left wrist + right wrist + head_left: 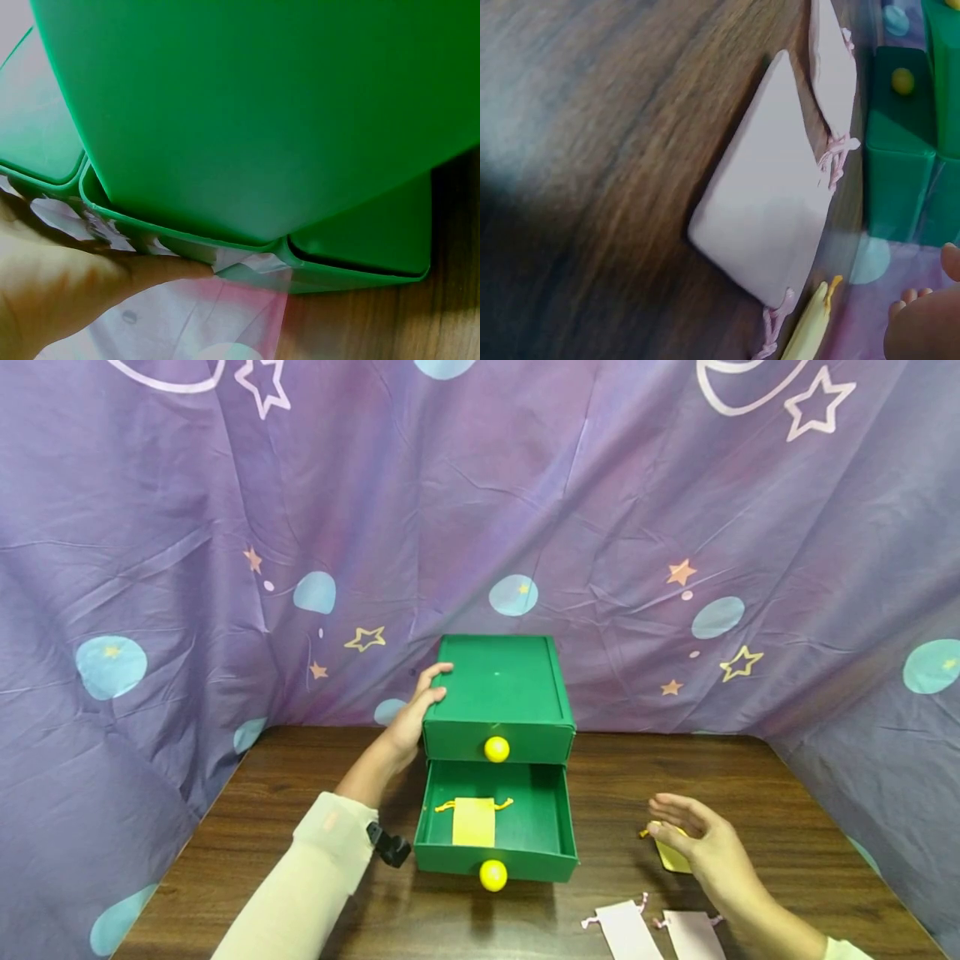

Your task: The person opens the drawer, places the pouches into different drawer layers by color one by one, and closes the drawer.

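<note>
A green two-drawer cabinet (495,681) stands at the table's middle, its lower drawer (536,810) pulled out and the upper one closed. My left hand (405,725) rests against the cabinet's left side, fingertips at the top edge; the left wrist view shows that hand (67,285) touching the green wall. A yellow drawstring pouch (473,823) lies inside the lower drawer. At the right, my right hand (716,856) is over a second yellow pouch (674,859), fingers loosely bent and partly hiding it. Whether they touch it, I cannot tell.
Two pale pink drawstring pouches, one left (628,931) and one right (695,937), lie at the table's front right. Yellow round knobs stick out from the upper (497,749) and lower drawer fronts. A purple patterned cloth (600,527) hangs behind the brown wooden table (300,810).
</note>
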`<state>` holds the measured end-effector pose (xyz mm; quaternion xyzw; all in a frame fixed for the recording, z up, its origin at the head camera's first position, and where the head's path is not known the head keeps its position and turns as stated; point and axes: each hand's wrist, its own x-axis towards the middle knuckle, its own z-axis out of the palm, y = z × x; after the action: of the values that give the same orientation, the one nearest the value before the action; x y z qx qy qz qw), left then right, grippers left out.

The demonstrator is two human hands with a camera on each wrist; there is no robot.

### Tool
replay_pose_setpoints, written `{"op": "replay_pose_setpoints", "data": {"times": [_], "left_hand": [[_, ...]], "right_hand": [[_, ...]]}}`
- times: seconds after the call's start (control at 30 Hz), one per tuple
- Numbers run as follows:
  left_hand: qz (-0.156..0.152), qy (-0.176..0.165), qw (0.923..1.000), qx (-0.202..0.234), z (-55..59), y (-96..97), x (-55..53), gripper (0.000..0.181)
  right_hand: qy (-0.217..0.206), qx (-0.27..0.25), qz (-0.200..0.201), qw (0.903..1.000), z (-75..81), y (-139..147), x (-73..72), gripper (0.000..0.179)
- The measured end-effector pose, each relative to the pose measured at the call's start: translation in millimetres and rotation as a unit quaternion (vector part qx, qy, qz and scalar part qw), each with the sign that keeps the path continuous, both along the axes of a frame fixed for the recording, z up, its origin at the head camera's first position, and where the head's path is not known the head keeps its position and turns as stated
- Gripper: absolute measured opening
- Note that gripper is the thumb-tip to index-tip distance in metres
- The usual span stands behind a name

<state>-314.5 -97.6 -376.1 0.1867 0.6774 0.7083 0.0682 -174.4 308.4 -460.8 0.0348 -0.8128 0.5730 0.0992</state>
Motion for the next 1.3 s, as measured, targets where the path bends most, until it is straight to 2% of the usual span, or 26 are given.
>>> {"op": "replay_pose_setpoints", "data": {"times": [0.27, 0.5, 0.63, 0.87, 1.13, 1.3], "left_hand": [[0.000, 0.002, 1.0000, 0.001, 0.8, 1.3, 0.7, 0.055], [-0.002, 0.002, 1.0000, 0.001, 0.6, 0.9, 1.2, 0.055], [-0.001, 0.003, 1.0000, 0.000, 0.9, 0.6, 1.4, 0.055], [-0.004, 0.004, 1.0000, 0.001, 0.0, 0.4, -0.1, 0.054], [-0.003, -0.001, 1.0000, 0.004, 0.3, 0.5, 0.8, 0.054], [-0.005, 0.000, 1.0000, 0.005, 0.0, 0.6, 0.5, 0.054]], "right_hand": [[-0.016, -0.043, -0.008, 0.9989, -5.7, 10, -1.2, 0.046], [-0.035, -0.041, -0.015, 0.9984, -9.1, 19, 0.6, 0.048], [-0.051, -0.021, -0.026, 0.9981, -10.7, 22, 0.9, 0.059], [-0.077, 0.074, -0.047, 0.9932, -16.7, 27, 2.0, 0.069], [-0.088, 0.081, -0.036, 0.9922, -29.0, 29, 0.0, 0.070], [-0.070, 0.109, -0.039, 0.9908, -32.0, 26, -1.7, 0.067]]}}
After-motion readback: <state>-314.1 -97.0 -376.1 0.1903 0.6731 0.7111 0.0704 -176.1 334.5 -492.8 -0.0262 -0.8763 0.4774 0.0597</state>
